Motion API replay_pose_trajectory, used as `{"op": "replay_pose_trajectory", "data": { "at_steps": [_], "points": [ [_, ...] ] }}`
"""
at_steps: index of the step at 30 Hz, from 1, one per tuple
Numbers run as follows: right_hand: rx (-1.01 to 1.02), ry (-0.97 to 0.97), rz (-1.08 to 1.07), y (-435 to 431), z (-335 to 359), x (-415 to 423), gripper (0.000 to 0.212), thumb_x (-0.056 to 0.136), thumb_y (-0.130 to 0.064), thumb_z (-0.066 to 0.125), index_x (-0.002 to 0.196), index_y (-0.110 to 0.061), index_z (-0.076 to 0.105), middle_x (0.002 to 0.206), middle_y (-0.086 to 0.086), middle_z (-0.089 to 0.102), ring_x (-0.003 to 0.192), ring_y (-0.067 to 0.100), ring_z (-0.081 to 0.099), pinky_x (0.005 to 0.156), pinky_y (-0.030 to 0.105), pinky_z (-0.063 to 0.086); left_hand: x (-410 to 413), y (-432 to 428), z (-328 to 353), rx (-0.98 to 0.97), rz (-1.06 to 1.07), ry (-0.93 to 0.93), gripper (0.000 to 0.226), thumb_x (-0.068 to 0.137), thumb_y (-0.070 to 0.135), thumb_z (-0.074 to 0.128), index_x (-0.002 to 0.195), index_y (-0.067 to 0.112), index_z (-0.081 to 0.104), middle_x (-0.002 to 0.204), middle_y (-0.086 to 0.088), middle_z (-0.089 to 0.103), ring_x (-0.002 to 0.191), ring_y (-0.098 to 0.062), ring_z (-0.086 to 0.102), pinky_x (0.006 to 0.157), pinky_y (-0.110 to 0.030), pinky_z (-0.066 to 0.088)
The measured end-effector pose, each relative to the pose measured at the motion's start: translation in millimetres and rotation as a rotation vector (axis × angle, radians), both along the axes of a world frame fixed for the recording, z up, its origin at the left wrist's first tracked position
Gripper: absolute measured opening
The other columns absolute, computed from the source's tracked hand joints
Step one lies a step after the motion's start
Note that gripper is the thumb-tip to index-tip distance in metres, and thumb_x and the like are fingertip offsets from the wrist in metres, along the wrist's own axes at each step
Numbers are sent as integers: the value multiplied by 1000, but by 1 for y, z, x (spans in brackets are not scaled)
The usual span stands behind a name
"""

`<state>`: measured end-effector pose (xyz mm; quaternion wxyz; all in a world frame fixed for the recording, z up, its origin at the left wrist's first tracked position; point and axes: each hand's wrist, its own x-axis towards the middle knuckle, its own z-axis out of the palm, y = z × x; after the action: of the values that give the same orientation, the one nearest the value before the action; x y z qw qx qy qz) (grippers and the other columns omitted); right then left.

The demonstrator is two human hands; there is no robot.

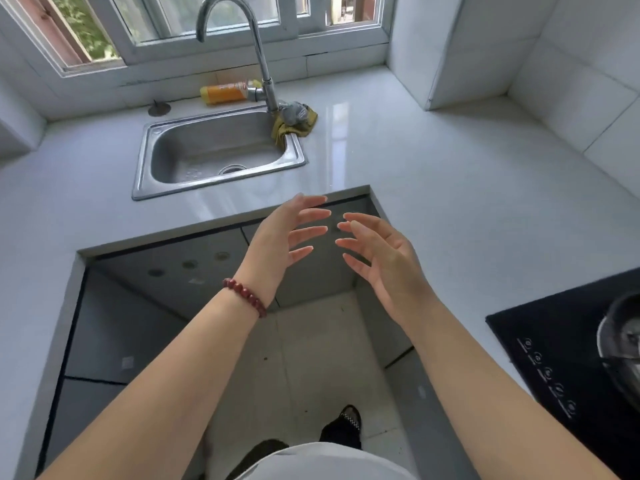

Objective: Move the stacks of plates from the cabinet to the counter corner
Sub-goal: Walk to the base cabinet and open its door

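Note:
No plates are in view. My left hand [287, 233], with a red bead bracelet on its wrist, and my right hand [377, 258] are held out in front of me, palms facing each other, fingers spread and empty. They hover over the inner corner of the white counter [433, 188], above the grey cabinet doors [180, 275] below the counter edge. The cabinet doors appear closed. The far counter corner [367, 91] lies by the window and tiled wall.
A steel sink [214, 154] with a tall tap [256, 46] sits at the back left. An orange bottle [225, 93] and a crumpled rag [294, 121] lie beside the tap. A black induction hob [561, 362] with a pot [623, 337] is at the right.

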<state>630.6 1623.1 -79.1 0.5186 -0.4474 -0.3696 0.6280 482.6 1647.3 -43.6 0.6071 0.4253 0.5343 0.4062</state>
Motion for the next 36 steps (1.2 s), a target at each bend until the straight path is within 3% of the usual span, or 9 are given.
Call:
{"op": "replay_pose_trajectory", "data": {
  "at_steps": [4, 11, 18, 23, 29, 36],
  "points": [
    [-9, 14, -78, 25, -1, 22, 19, 72, -39, 70, 90, -34, 71, 99, -8, 71, 94, 11, 67, 76, 24, 51, 21, 33, -3, 1, -71, 2, 33, 94, 41, 37, 105, 26, 65, 109, 3, 69, 102, -17, 64, 97, -41, 43],
    [-16, -19, -308, 52, -5, 50, 14, 82, -28, 65, 95, -27, 69, 97, -7, 70, 91, 12, 67, 79, 26, 52, 60, 87, -6, 11, -289, -8, 33, 94, 41, 36, 99, 27, 66, 113, 1, 67, 103, -18, 63, 98, -42, 42],
    [-42, -83, -626, 61, -5, 44, 18, 84, -30, 64, 101, -25, 67, 109, -2, 68, 95, 13, 66, 83, 28, 51, 83, 132, -13, 45, -612, 4, 37, 96, 41, 33, 106, 24, 64, 117, -1, 65, 104, -19, 62, 95, -38, 44],
    [-56, -25, -909, 54, -8, 16, 18, 82, -29, 65, 99, -25, 69, 103, -6, 70, 91, 10, 67, 81, 26, 51, 81, 159, -12, 59, -893, -21, 36, 96, 42, 32, 103, 28, 65, 114, 2, 67, 104, -18, 63, 93, -38, 45],
    [-35, 22, -1235, 31, -10, -24, 19, 75, -31, 69, 93, -26, 71, 95, -6, 71, 88, 11, 66, 73, 22, 50, 85, 154, -16, 41, -1276, -88, 37, 82, 52, 40, 97, 35, 69, 107, 10, 70, 101, -13, 65, 92, -36, 47],
    [-24, -30, -1368, -29, -2, -43, 21, 78, -31, 65, 97, -24, 70, 97, -7, 70, 91, 11, 66, 75, 24, 49, 87, 106, -23, 86, -1423, -127, 37, 81, 57, 39, 98, 42, 68, 108, 13, 69, 101, -10, 65, 91, -37, 46]
  ]
}}
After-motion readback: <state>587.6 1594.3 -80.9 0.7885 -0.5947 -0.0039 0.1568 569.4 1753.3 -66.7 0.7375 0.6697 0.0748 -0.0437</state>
